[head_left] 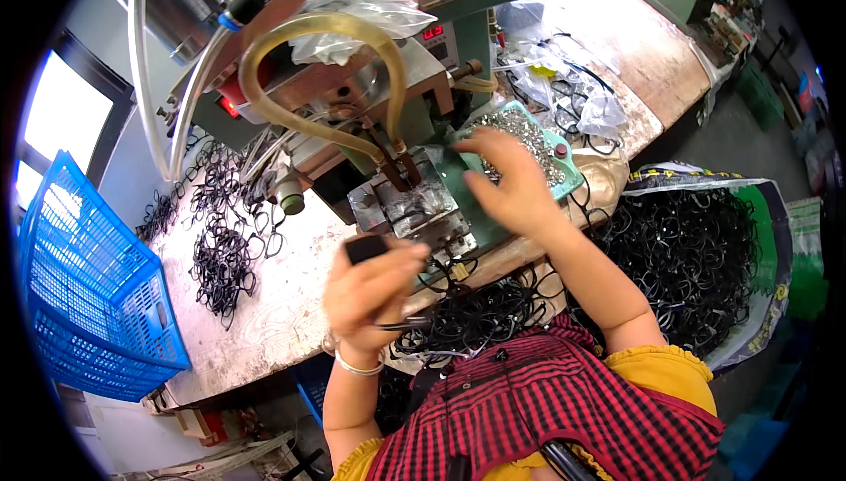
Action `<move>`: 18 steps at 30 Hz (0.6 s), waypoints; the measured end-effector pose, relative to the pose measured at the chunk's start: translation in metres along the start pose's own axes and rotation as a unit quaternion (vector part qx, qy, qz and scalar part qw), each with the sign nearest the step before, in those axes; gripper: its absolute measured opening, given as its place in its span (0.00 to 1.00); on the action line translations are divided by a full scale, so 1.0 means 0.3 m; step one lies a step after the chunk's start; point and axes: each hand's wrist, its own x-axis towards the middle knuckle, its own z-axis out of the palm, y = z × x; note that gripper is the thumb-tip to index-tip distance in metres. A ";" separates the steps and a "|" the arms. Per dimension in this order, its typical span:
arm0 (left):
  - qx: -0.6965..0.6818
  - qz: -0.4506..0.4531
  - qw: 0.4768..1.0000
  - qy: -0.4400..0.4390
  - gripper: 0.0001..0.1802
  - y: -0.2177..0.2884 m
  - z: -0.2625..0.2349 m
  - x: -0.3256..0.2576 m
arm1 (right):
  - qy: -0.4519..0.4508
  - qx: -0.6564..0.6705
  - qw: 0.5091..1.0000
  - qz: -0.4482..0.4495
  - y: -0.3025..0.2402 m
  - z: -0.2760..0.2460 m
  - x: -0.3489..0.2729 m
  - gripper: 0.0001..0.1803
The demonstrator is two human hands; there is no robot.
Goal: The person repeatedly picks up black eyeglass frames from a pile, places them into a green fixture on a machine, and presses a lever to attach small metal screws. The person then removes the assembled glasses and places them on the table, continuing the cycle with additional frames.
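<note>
My left hand (370,296), blurred by motion, is closed in front of the metal fixture (419,210) of a press machine. A thin black cord (404,325) sticks out from its palm side. By its knuckles is a black block-like piece (367,248), whose kind I cannot make out. My right hand (515,186) is open, thumb and forefinger apart, with nothing visible between them. It hovers by the left side of a green tray (564,183) of small silvery metal parts (522,131). A yellowish tube (322,25) curves down to the fixture.
Tangled black cords (225,243) lie on the worn bench (273,305), with another heap (476,318) at its front edge. A large sack (771,217) of black cords stands right, a blue plastic basket (97,305) left. Clear plastic bags (604,115) lie behind the tray.
</note>
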 end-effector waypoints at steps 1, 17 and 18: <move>0.040 0.040 0.997 -0.057 0.06 -0.004 0.011 0.005 | 0.010 -0.128 0.991 0.043 0.082 0.000 -0.024 0.17; 0.119 0.004 0.991 -0.064 0.16 0.016 0.079 -0.086 | 0.080 -0.210 0.974 -0.016 0.257 0.008 -0.045 0.09; 0.117 -0.017 0.993 -0.029 0.18 0.032 0.088 -0.133 | 0.089 -0.207 0.974 -0.019 0.254 0.007 -0.042 0.09</move>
